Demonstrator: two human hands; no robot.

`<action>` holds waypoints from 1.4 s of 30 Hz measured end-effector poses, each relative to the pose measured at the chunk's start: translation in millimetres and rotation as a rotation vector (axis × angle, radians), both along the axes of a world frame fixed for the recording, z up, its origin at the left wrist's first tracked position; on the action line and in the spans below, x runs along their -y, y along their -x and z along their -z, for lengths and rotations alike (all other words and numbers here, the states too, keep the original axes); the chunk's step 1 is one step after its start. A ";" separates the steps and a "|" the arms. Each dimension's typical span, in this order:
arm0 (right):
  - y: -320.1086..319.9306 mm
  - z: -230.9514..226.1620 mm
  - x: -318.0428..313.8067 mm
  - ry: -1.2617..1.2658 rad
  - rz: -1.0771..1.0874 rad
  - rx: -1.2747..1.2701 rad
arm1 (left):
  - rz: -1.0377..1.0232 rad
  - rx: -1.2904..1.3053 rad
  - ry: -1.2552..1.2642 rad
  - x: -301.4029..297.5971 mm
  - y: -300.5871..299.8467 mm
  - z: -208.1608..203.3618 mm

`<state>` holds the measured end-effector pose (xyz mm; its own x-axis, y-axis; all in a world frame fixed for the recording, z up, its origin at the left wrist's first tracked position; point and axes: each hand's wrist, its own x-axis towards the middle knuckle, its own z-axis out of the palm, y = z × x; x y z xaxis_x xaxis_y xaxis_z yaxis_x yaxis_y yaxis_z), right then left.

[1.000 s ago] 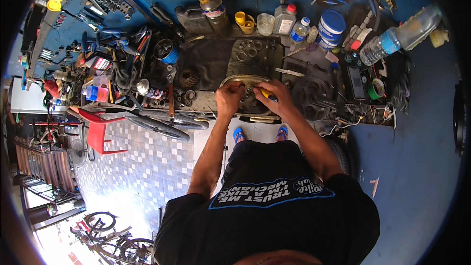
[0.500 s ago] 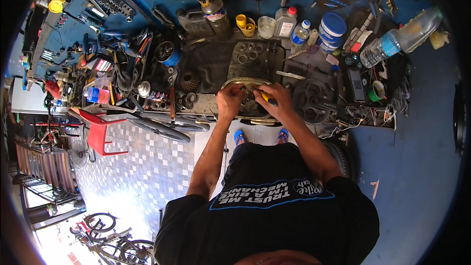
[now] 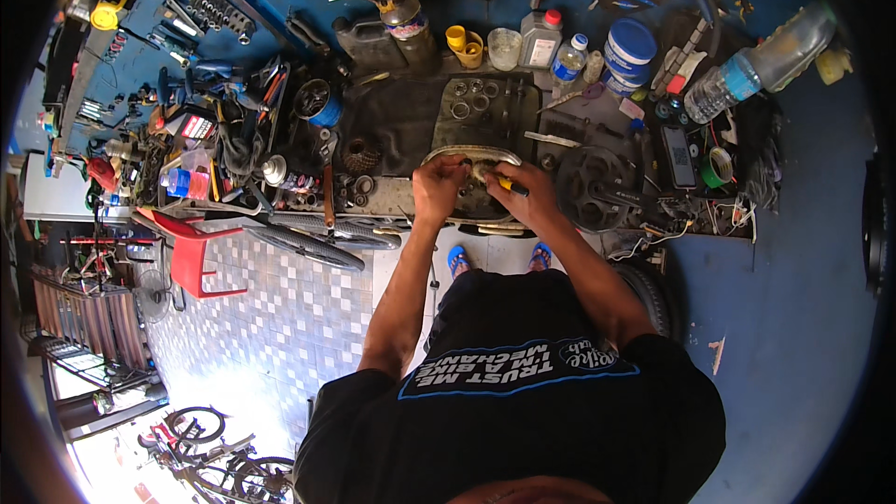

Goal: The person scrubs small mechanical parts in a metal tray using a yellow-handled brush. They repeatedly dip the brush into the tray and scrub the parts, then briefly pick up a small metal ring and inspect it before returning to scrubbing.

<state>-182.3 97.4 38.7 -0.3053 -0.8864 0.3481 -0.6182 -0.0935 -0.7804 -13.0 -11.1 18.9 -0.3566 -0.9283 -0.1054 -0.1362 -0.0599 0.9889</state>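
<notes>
My left hand (image 3: 437, 192) pinches a small dark part (image 3: 465, 164) at the near edge of the workbench, too small to name. Closed round a tool with a yellow-and-black handle (image 3: 512, 187), my right hand (image 3: 528, 196) faces it from the right. The tool's working end points at the left fingers; its kind is hard to make out. Both hands are over a container with a pale curved rim (image 3: 467, 150), whose inside is mostly hidden. Beyond it several metal rings (image 3: 460, 111) lie on a dark mat. A crankset with a chainring (image 3: 595, 189) lies right of my right hand.
Left of the hands are a sprocket cassette (image 3: 358, 155), a wrench (image 3: 328, 177) and a blue can (image 3: 319, 104). Bottles and a blue tub (image 3: 630, 54) line the back. A phone (image 3: 679, 157) lies to the right. A red chair (image 3: 195, 255) and bicycle tyres (image 3: 308, 245) are below left.
Both hands stay over the container, with the fingers shifted only slightly. The tool's handle sits at a slightly different angle. Otherwise the view has moved a little.
</notes>
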 end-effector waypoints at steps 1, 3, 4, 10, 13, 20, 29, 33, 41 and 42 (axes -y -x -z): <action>2.2 5.8 -2.1 -0.062 0.027 -0.010 | -0.004 -0.045 -0.064 0.4 0.9 -1.7; 4.4 5.2 -3.2 -0.180 0.084 -0.028 | -0.007 -0.134 -0.184 2.8 1.4 -5.9; 5.8 13.3 -3.1 -0.190 0.090 -0.054 | -0.008 -0.189 -0.255 1.0 -0.8 -8.0; 18.0 30.4 -18.0 0.020 -0.118 0.048 | -0.029 -0.265 -0.387 1.0 -2.2 -13.0; 23.8 19.2 -24.2 -0.040 -0.214 -0.246 | -0.041 -0.298 -0.413 1.7 -5.7 -10.0; 16.4 -15.8 -3.1 -0.330 -0.057 0.368 | 0.014 0.041 0.027 -3.7 -6.1 -3.7; 7.3 -17.6 3.4 -0.070 -0.097 0.076 | -0.047 0.141 0.206 -0.3 -10.2 13.3; -8.4 -23.8 4.9 -0.062 -0.086 0.127 | -0.067 0.158 0.217 0.2 -8.6 21.0; -11.0 -31.0 0.0 -0.043 -0.008 0.100 | -0.034 0.111 0.149 -3.5 -11.0 23.0; -2.1 -11.3 -0.2 -0.048 0.029 0.009 | -0.004 0.089 0.125 -4.3 -11.4 24.3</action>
<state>-180.2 97.6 50.0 -0.3341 -0.8927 0.3025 -0.6133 -0.0378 -0.7889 -1.5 -6.8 -5.4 -0.3468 -0.9377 -0.0203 -0.2239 0.0617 0.9727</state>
